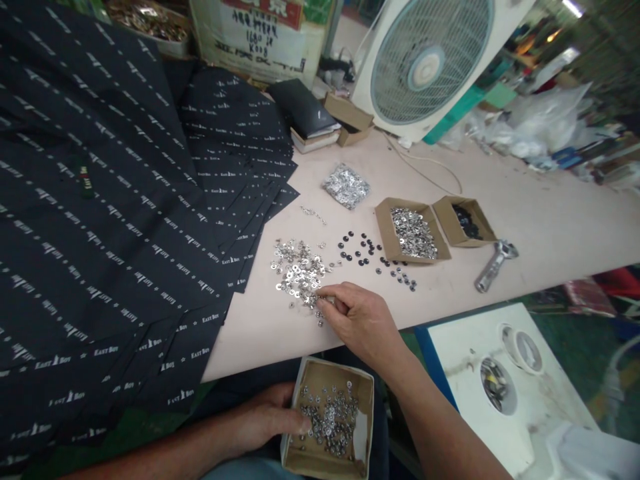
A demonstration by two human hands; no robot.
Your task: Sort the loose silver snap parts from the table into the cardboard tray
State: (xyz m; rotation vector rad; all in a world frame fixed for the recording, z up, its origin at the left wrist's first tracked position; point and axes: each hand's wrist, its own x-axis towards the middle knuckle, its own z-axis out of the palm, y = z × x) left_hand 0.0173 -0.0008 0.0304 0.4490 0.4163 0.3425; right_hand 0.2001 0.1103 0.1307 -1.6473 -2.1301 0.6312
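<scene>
My left hand point(277, 419) grips the left wall of a small cardboard box point(367, 400), thumb inside over the rim. Small silver metal snap parts point(333, 420) lie in the bottom of that box, held at the table's front edge. Above it, my right hand point(357, 317) has its thumb and forefinger pinched together at the near edge of a loose pile of silver snap parts point(303, 267) on the table. Whatever is between those fingertips is too small to make out. Black snap caps point(361, 253) are scattered to the right of the pile.
Black printed fabric sheets point(125, 233) cover the table's left side. Two cardboard trays, one with silver parts point(414, 233), one with black parts point(467, 223), stand right, beside an adjustable wrench point(495, 267). A bag of silver parts point(346, 185) and a fan point(427, 67) are behind.
</scene>
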